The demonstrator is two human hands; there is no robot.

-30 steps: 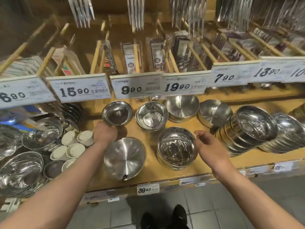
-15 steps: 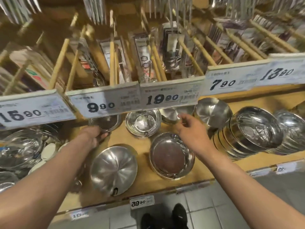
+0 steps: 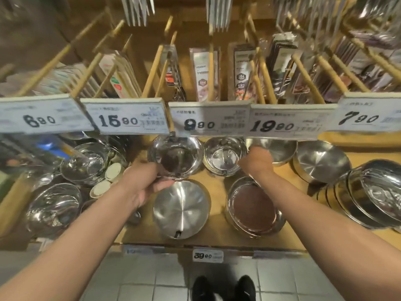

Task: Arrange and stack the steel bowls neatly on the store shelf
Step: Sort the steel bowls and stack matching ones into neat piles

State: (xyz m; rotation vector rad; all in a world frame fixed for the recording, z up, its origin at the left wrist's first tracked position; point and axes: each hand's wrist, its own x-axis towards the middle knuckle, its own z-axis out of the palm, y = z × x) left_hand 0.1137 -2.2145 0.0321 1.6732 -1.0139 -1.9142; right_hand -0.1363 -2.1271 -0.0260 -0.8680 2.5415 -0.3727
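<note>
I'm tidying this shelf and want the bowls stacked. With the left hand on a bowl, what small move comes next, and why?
Probably carry the shiny bowl in the left hand rightward and nest it into the similar bowl stack beside it. The grip pinches its near rim, and the right hand rests at that stack's far side.

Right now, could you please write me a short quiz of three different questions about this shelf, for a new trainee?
1. True or false: the left hand grips the rim of a shiny bowl.
2. Which price tag hangs directly above that bowl? A) 6.80 B) 9.90 C) 7.80
3. Fill in: the right hand reaches toward the bowl under the ____ tag.

Key: 1 true; 2 B; 3 19.90
</note>
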